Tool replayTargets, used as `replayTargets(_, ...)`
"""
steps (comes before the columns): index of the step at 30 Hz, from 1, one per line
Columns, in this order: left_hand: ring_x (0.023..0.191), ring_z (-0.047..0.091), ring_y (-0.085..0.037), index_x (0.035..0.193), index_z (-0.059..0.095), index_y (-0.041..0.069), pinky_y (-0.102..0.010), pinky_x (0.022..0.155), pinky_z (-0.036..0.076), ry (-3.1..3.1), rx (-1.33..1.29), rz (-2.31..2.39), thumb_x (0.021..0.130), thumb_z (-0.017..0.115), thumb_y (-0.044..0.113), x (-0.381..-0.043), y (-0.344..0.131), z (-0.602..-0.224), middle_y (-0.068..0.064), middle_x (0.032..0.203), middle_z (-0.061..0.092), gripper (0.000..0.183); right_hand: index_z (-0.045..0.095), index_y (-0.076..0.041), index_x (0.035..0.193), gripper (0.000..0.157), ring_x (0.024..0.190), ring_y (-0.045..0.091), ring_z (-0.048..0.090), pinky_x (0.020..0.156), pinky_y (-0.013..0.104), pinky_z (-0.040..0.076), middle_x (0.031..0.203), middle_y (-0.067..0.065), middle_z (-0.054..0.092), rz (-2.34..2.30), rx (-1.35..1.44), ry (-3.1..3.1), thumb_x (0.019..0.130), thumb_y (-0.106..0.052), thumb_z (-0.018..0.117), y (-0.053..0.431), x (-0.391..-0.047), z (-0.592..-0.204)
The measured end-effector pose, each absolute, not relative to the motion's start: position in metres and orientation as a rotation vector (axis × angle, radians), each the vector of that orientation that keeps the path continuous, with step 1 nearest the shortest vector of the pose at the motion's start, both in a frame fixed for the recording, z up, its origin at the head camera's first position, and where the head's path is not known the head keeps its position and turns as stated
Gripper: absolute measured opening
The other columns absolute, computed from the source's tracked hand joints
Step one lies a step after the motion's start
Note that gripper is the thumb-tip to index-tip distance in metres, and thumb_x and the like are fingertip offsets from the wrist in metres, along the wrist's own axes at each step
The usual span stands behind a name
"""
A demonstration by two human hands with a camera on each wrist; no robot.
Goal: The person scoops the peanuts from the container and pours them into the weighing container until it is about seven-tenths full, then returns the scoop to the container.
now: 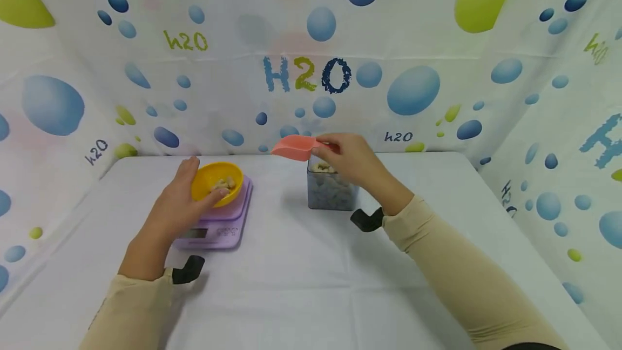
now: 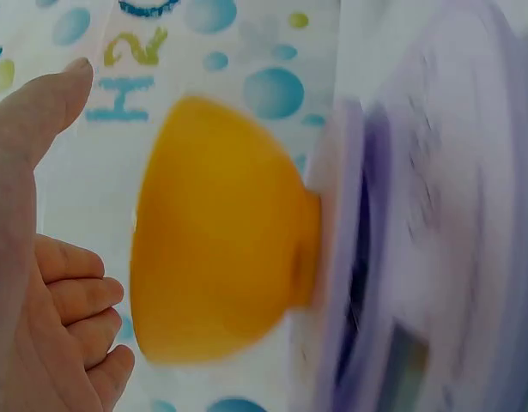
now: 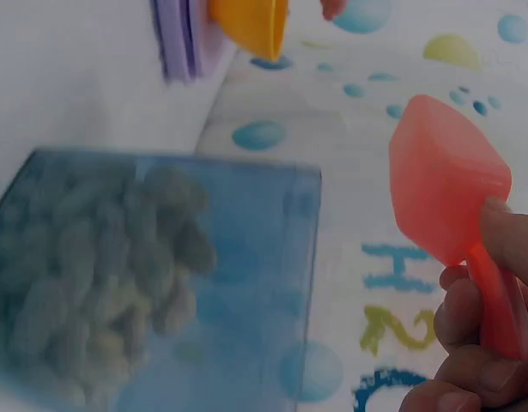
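Observation:
My right hand (image 1: 349, 158) grips the handle of a coral-pink scoop (image 1: 293, 147) above a see-through bluish-grey square container (image 1: 332, 192). Pale, oval nut-like pieces (image 3: 92, 283) fill part of that container, as the right wrist view shows. On the left, a yellow bowl (image 2: 216, 232) stands on a lilac kitchen scale (image 1: 228, 234), with several pale pieces (image 1: 223, 184) inside it. My left hand (image 1: 180, 204) is beside the bowl, thumb and fingers spread around its near side. In the left wrist view a gap separates those fingers from the bowl's rim.
A white cloth covers the table (image 1: 291, 274). Behind and at both sides rises a white curtain (image 1: 233, 112) printed with blue and green drops. Black bands with stubby mounts (image 1: 367, 220) sit at both wrists.

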State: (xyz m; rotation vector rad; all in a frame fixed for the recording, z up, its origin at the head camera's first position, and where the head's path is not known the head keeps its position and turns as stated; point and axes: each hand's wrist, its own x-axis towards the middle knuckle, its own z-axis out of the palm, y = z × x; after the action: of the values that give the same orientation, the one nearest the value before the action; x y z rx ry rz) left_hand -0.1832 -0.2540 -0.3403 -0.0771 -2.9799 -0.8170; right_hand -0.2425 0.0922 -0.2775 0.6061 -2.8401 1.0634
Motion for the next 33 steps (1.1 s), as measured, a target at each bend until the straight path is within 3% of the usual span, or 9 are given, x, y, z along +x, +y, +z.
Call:
replayTargets(6,0.150,0.011,-0.042,0.160,0.000,0.020,-0.068,0.115,0.017,-2.946,-0.203,-0.846,0.088,0.054,0.069,-0.191,-0.225,-0.330,-0.005,0.167,-0.001,0.101,0.064,-0.013,0.132,0.043,0.095,0.023,0.058,0.079,0.035,0.054,0.121,0.005,0.067,0.966,0.616,-2.780,0.096,-0.037,0.063,0.131,-0.250,-0.274)
replayTargets(14,0.153,0.011,-0.031,0.160,0.004,0.023,-0.058,0.120,0.018,-3.002,-0.349,-0.802,0.084,0.049,0.078,-0.207,-0.167,-0.322,-0.001,0.167,0.003,0.104,0.066,-0.006,0.128,0.042,0.108,0.029,0.060,0.089,0.045,0.054,0.126,0.015,0.066,0.748,0.637,-2.780,0.096,-0.033,0.064,0.159,-0.255,-0.270)
replayTargets(22,0.153,0.012,-0.025,0.160,0.007,0.023,-0.053,0.121,0.020,-3.009,-0.510,-0.821,0.092,0.043,0.071,-0.224,-0.118,-0.327,0.001,0.167,0.005,0.091,0.070,-0.008,0.121,0.034,0.082,0.024,0.055,0.068,0.035,0.045,0.101,0.009,0.068,0.564,0.667,-2.791,0.095,-0.031,0.066,0.166,-0.256,-0.270)
replayTargets(29,0.153,0.013,-0.023,0.160,0.013,0.018,-0.050,0.123,0.018,-2.914,-0.612,-0.903,0.102,0.040,0.055,-0.240,-0.096,-0.341,-0.001,0.166,0.011,0.073,0.072,-0.008,0.119,0.031,0.079,0.020,0.056,0.067,0.032,0.051,0.090,0.005,0.065,0.332,0.805,-2.792,0.094,-0.027,0.068,0.165,-0.256,-0.273)
replayTargets(33,0.153,0.013,-0.021,0.159,0.015,0.019,-0.048,0.123,0.018,-2.929,-0.587,-0.906,0.103,0.035,0.055,-0.243,-0.091,-0.349,0.000,0.166,0.012,0.070,0.074,-0.010,0.116,0.027,0.081,0.019,0.059,0.067,0.030,0.053,0.089,0.004,0.065,0.229,0.883,-2.777,0.092,-0.023,0.070,0.162,-0.258,-0.277)
